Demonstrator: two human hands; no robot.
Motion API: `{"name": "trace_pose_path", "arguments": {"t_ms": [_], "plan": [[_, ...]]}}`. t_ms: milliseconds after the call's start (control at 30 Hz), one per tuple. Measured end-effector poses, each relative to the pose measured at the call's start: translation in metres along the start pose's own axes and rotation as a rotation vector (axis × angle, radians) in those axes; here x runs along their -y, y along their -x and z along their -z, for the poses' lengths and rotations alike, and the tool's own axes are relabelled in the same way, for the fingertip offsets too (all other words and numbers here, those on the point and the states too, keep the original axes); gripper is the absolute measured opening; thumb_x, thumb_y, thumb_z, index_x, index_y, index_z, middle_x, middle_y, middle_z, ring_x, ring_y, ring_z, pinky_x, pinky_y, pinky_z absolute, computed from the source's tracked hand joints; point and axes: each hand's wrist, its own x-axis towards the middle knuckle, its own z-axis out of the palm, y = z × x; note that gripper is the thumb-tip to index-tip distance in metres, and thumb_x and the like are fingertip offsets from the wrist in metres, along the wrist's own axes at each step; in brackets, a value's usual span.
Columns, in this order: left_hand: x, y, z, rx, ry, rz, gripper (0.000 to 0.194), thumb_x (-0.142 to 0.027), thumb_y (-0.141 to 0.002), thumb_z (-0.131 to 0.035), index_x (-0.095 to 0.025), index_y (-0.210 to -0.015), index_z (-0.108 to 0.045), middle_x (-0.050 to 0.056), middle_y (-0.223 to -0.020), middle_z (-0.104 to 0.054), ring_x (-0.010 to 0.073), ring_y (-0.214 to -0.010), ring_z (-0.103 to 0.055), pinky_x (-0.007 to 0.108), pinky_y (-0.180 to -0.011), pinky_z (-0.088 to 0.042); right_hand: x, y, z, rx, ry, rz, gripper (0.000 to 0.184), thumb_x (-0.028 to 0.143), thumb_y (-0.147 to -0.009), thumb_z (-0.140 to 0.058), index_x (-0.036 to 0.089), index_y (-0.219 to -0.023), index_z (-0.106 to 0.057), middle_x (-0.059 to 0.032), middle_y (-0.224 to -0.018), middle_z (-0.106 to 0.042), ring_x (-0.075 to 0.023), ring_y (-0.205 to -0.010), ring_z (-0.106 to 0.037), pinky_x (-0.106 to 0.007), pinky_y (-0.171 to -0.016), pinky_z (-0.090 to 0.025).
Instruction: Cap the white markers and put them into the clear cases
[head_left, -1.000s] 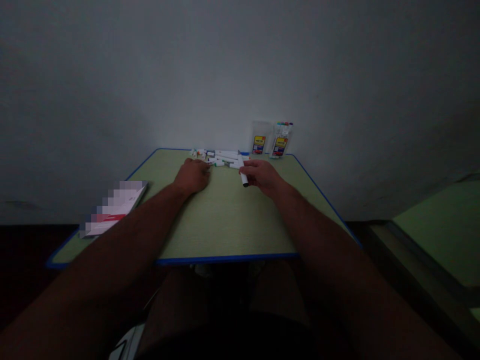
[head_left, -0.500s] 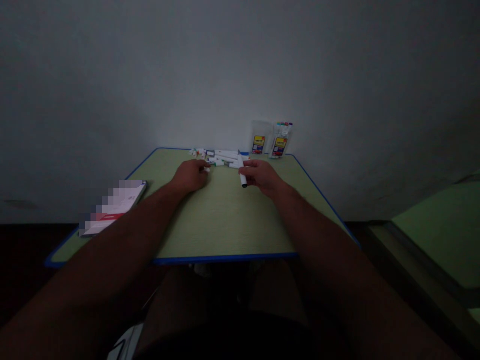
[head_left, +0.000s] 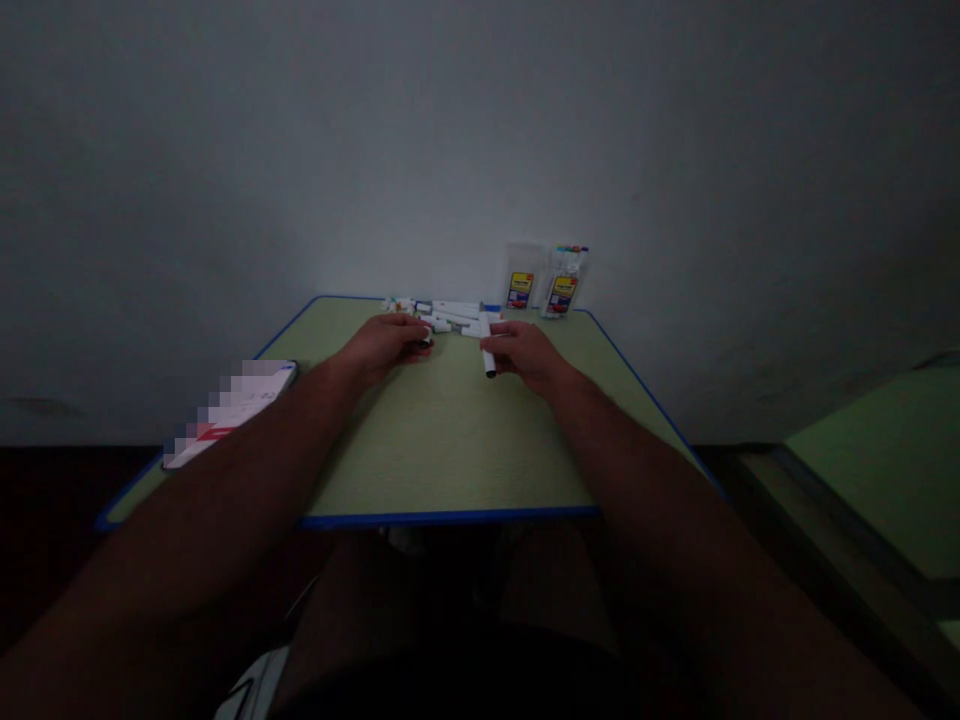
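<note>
Both my hands rest near the far end of a green table [head_left: 450, 440] with a blue edge. My right hand [head_left: 527, 352] is closed round a white marker [head_left: 487, 358] with a dark tip pointing toward me. My left hand [head_left: 384, 341] has its fingers curled and pinches something small and dark at its fingertips, too small to name. Just beyond both hands lies a heap of white markers and loose caps [head_left: 450, 314] against the wall.
Two clear marker packs [head_left: 543, 281] with yellow labels stand against the wall at the far right corner. A booklet [head_left: 225, 415] lies at the table's left edge. Another green table [head_left: 885, 450] stands to the right.
My left hand has slid a little right toward the heap and now pinches a small dark piece. My right hand keeps the marker, barely moved.
</note>
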Motion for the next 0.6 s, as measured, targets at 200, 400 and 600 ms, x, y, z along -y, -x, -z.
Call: {"name": "trace_pose_path", "arguments": {"t_ms": [200, 400, 600], "plan": [[-0.0002, 0.0008, 0.0009, 0.044, 0.064, 0.014, 0.014, -0.005, -0.075, -0.065, -0.014, -0.086, -0.067, 0.007, -0.072, -0.07, 0.0137, -0.059, -0.064, 0.022, -0.052, -0.049, 0.0015, 0.0018, -0.0004, -0.007, -0.014, 0.007, 0.014, 0.007, -0.077, -0.07, 0.015, -0.087, -0.064, 0.0004, -0.069, -0.064, -0.0095, -0.055, -0.058, -0.022, -0.049, -0.049], [0.0006, 0.0011, -0.0004, 0.087, 0.062, 0.011, 0.019, -0.004, -0.075, -0.062, -0.015, -0.089, -0.068, 0.011, -0.08, -0.072, 0.0152, -0.064, -0.065, 0.025, -0.057, -0.051, 0.0035, 0.0041, -0.0008, 0.034, -0.064, 0.004, 0.008, 0.006, -0.078, -0.065, 0.014, -0.08, -0.066, -0.0022, -0.07, -0.066, -0.0105, -0.057, -0.06, -0.024, -0.055, -0.053], [0.0015, -0.0002, -0.0005, 0.081, 0.054, -0.001, 0.013, -0.006, -0.076, -0.062, -0.016, -0.082, -0.068, 0.011, -0.083, -0.072, 0.0161, -0.066, -0.066, 0.029, -0.062, -0.053, 0.0067, 0.0071, -0.0005, 0.025, -0.16, -0.028, 0.032, 0.002, -0.077, -0.06, 0.016, -0.105, -0.064, -0.0032, -0.075, -0.069, -0.0136, -0.061, -0.065, -0.027, -0.06, -0.057]]}}
